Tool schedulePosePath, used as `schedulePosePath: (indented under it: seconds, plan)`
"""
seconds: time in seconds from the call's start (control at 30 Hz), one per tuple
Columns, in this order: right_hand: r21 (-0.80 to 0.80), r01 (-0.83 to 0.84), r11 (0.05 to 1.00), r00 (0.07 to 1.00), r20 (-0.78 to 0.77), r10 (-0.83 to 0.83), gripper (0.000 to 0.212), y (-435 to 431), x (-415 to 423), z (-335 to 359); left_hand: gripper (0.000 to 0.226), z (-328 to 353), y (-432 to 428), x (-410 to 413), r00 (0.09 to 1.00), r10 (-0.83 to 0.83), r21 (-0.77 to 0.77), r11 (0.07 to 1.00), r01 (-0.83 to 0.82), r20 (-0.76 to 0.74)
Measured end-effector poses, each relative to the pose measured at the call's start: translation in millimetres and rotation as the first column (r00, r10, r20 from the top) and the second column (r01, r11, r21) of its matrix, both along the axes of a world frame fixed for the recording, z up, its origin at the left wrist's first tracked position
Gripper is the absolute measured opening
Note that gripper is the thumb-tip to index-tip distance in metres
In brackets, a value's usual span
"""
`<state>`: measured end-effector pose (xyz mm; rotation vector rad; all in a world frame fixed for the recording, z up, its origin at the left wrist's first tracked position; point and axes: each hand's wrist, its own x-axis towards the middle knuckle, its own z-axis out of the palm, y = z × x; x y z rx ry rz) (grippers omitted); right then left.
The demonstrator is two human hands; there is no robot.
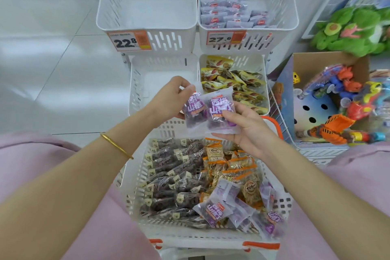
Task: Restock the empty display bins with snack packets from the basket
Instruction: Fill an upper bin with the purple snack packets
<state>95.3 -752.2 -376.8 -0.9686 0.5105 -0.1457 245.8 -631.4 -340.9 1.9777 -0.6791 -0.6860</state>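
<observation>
My left grip [171,99] pinches one purple packet [193,112]; my right grip [249,131] holds a second packet [220,115], both above the basket's [211,236] far edge.

Matt white plastic on basket [190,237] and display bins [147,9]; glossy crinkled film on snack packets [219,112]; polished floor tiles [63,65]; smooth metal bangle [116,146].

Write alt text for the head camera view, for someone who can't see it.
The left hand and the right hand hold two translucent purple-printed snack packets above a white slotted plastic basket full of mixed snacks. Beyond it, the two left white display bins are empty; the right ones hold pale purple packets and yellow packets.
</observation>
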Motion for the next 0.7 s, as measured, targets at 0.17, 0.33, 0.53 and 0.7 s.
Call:
schedulePosePath:
  seconds: [0.17,0.33,0.53,0.7]
  plan:
    - [-0.069,0.087,0.994,0.996,0.012,-0.086,0.032,-5,2,-3,0.021,4,-7,-2,0.987,0.038,-0.063,0.997,-0.048,-0.159]
    - [-0.101,0.165,0.981,0.986,0.05,-0.161,0.03,-9,5,-4,0.021,2,-9,-3,0.987,-0.014,-0.117,0.993,-0.004,-0.159]
    - [-0.164,0.105,0.981,0.994,0.037,-0.1,0.039,-6,4,-5,0.029,2,-9,-6,0.973,-0.042,-0.144,0.99,0.009,-0.228]
    - [-0.153,0.141,0.978,0.989,0.065,-0.132,0.04,-3,2,-3,0.082,-4,-5,-19,0.969,-0.204,-0.133,0.973,0.186,-0.137]
